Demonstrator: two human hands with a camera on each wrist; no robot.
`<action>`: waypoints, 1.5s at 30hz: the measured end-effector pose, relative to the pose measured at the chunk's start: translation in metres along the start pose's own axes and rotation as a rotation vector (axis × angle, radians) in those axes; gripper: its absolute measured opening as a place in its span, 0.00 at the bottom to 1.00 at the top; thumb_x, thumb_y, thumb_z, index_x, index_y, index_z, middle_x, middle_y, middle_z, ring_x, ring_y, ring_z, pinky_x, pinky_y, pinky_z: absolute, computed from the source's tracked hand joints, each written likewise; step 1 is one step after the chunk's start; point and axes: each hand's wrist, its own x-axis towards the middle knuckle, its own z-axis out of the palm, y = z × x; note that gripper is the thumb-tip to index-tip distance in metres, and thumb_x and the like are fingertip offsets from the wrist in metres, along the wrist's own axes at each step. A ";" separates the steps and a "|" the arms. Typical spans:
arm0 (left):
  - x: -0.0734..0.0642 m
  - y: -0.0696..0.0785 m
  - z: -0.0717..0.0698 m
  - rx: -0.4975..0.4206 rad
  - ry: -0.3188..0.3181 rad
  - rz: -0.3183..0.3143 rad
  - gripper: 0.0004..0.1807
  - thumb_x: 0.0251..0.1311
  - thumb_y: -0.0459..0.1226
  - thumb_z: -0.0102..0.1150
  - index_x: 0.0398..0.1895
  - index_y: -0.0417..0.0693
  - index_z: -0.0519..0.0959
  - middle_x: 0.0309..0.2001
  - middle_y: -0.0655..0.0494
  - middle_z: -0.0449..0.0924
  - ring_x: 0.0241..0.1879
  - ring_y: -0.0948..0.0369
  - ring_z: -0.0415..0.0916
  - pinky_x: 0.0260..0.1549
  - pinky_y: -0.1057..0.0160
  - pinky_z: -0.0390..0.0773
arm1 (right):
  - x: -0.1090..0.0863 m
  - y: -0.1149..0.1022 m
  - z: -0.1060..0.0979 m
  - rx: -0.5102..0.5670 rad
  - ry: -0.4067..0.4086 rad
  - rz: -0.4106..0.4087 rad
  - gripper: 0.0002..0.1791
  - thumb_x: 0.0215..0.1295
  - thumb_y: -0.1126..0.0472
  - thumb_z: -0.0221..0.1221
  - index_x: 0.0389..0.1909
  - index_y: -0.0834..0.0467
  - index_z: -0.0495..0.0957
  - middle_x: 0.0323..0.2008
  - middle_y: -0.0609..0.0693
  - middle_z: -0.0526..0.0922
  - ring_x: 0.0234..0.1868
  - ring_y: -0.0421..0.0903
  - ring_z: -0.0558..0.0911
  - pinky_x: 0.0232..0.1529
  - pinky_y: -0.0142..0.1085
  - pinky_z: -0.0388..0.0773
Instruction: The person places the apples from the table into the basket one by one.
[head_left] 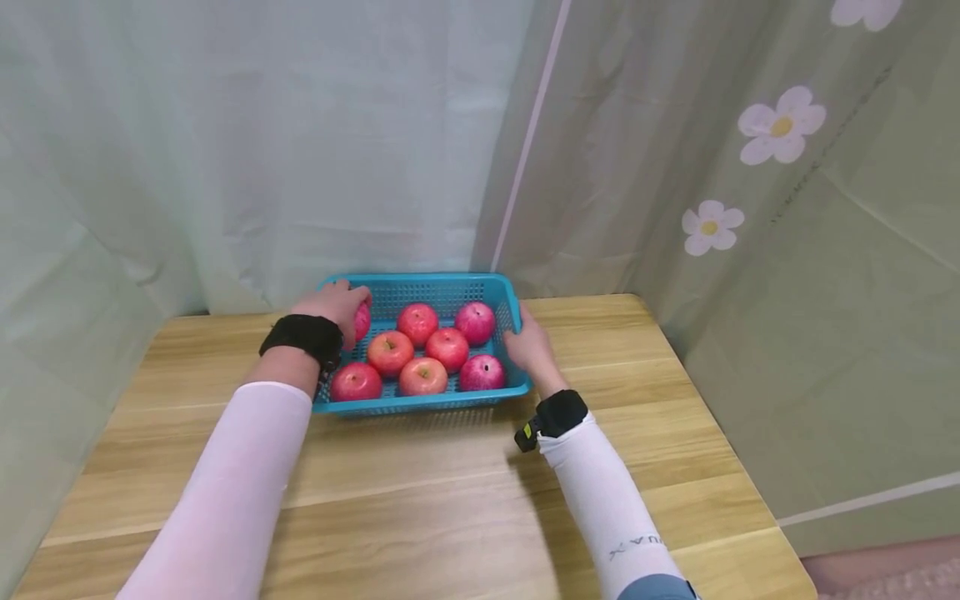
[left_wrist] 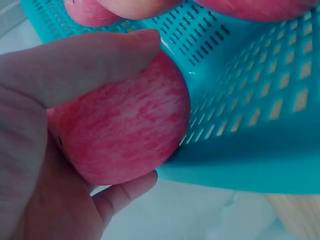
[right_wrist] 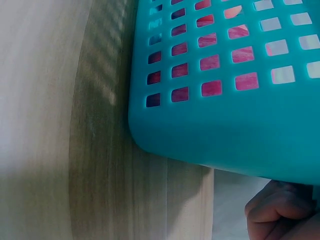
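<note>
A blue plastic basket (head_left: 422, 404) with slotted walls stands at the far side of the wooden table. Inside it sit several red apples (head_left: 447, 349), some paler and more orange. At the basket's back left corner my left hand (head_left: 335, 307) holds another red apple (left_wrist: 127, 122), thumb over one side and fingers around the other. That apple is right beside the basket wall in the left wrist view. My right hand (head_left: 531, 348) grips the basket's right rim, with the thumb at the inner side; its curled fingers (right_wrist: 280, 207) show low in the right wrist view.
The wooden table (head_left: 420, 500) stretches toward me in front of the basket. Close behind it hangs a pale curtain (head_left: 337, 150), which continues on the right with white flowers (head_left: 782, 126) printed on it.
</note>
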 end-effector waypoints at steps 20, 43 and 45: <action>0.036 -0.023 0.046 -0.062 -0.005 -0.019 0.44 0.56 0.28 0.76 0.74 0.36 0.63 0.67 0.23 0.62 0.68 0.29 0.62 0.63 0.30 0.71 | -0.002 -0.005 0.001 -0.034 0.018 -0.043 0.37 0.77 0.61 0.56 0.85 0.51 0.60 0.71 0.63 0.76 0.70 0.64 0.76 0.65 0.62 0.74; 0.029 -0.021 0.048 -0.130 0.005 0.000 0.37 0.69 0.39 0.64 0.80 0.43 0.67 0.74 0.27 0.58 0.74 0.29 0.55 0.68 0.27 0.62 | 0.003 -0.003 -0.002 -0.032 -0.001 -0.045 0.38 0.77 0.62 0.55 0.85 0.51 0.59 0.72 0.64 0.75 0.70 0.64 0.75 0.66 0.60 0.73; 0.032 -0.021 0.045 -0.156 0.000 0.031 0.39 0.69 0.40 0.64 0.81 0.42 0.64 0.75 0.26 0.56 0.74 0.29 0.54 0.67 0.28 0.63 | 0.004 -0.001 -0.005 -0.026 0.002 -0.033 0.37 0.77 0.61 0.56 0.85 0.51 0.59 0.72 0.64 0.75 0.70 0.64 0.75 0.66 0.62 0.73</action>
